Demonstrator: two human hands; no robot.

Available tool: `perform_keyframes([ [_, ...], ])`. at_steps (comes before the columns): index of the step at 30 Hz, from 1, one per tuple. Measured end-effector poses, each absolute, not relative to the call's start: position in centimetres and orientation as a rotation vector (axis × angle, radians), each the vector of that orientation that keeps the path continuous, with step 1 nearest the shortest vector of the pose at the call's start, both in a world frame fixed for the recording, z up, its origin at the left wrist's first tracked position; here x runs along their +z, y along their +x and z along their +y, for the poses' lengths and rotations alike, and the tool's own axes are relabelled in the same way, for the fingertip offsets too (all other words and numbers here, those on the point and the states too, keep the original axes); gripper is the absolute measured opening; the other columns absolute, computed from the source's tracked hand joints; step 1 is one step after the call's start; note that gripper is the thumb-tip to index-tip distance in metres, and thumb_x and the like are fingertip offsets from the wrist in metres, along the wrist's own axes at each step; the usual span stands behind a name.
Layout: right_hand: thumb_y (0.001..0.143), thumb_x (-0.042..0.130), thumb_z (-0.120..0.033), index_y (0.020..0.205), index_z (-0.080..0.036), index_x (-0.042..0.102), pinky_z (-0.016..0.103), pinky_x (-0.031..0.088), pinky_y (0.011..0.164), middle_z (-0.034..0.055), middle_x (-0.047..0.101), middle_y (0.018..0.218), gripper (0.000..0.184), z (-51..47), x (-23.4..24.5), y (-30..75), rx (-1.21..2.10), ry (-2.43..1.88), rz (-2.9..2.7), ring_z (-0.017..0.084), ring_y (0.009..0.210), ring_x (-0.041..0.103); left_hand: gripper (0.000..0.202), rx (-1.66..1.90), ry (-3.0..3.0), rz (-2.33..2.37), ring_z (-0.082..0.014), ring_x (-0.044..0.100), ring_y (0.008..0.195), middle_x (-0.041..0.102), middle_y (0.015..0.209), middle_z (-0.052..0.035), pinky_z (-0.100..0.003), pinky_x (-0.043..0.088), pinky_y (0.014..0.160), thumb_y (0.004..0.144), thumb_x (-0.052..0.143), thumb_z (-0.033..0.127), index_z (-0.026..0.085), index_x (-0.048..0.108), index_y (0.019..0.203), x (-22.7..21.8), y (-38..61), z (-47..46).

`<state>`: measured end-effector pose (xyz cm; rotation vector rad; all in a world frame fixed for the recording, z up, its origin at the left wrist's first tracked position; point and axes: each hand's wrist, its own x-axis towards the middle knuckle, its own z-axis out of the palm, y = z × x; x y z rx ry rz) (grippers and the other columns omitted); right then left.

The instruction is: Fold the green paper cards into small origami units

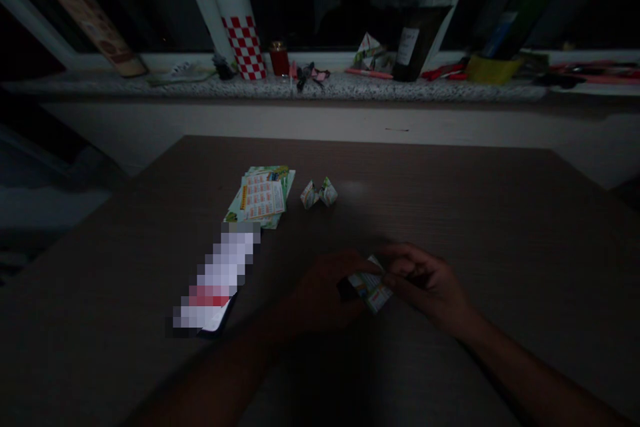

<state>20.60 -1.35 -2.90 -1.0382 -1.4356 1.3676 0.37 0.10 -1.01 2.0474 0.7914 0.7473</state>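
Observation:
Near the front middle of the table, my left hand (330, 287) and my right hand (430, 283) both hold a small folded paper (373, 288) with printed text on it. The right thumb and fingers pinch its right corner, while the left fingers close on its left side. Dim light hides part of the left fingers. Beyond the hands stands a small folded-paper figure (319, 193) with two pointed halves. To its left lies a loose stack of printed paper sheets (263, 197), green and white with orange number grids.
A lit phone (220, 280), its screen blurred, lies left of my hands on the brown table (450, 193). On the granite windowsill (200, 88) are a red-and-white checkered bottle (245, 40), a small red jar (279, 59), a dark tube (420, 43) and a green bottle (525, 3).

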Motion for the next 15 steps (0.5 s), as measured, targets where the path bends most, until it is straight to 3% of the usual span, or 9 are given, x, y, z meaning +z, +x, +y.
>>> perform_keyframes([
  [8,0.083,0.063,-0.023,0.099,-0.02,0.062,0.02,0.05,0.059,-0.0009,0.068,0.07,0.016,-1.0,-3.08,20.74,1.156,-1.075,-1.536,0.011,0.063,0.063,0.054,0.749,1.678,0.88,-0.0207,0.061,0.103,0.064,0.117,-0.0067,-0.029,0.047,0.087,0.071,0.074,0.026,0.019,0.055,0.121,-0.7,0.38,-0.14],
  [11,0.081,0.065,-0.02,0.1,-0.021,0.063,0.021,0.052,0.061,0.0,0.071,0.074,0.019,-1.09,-3.33,20.79,0.999,-1.065,-1.646,0.012,0.065,0.065,0.042,0.765,1.574,0.966,-0.0185,0.063,0.099,0.066,0.111,-0.0052,-0.027,0.048,0.081,0.079,0.066,0.025,0.019,0.056,0.119,-0.97,0.85,-0.02],
  [15,0.079,0.067,-0.018,0.1,-0.02,0.066,0.022,0.052,0.059,0.0014,0.069,0.074,0.021,-1.14,-3.46,20.76,0.772,-1.095,-1.797,0.014,0.065,0.064,0.012,0.734,1.791,1.064,-0.0154,0.063,0.078,0.069,0.083,-0.0025,-0.025,0.046,0.07,0.083,0.062,0.025,0.016,0.069,0.088,-1.42,1.13,0.28],
])
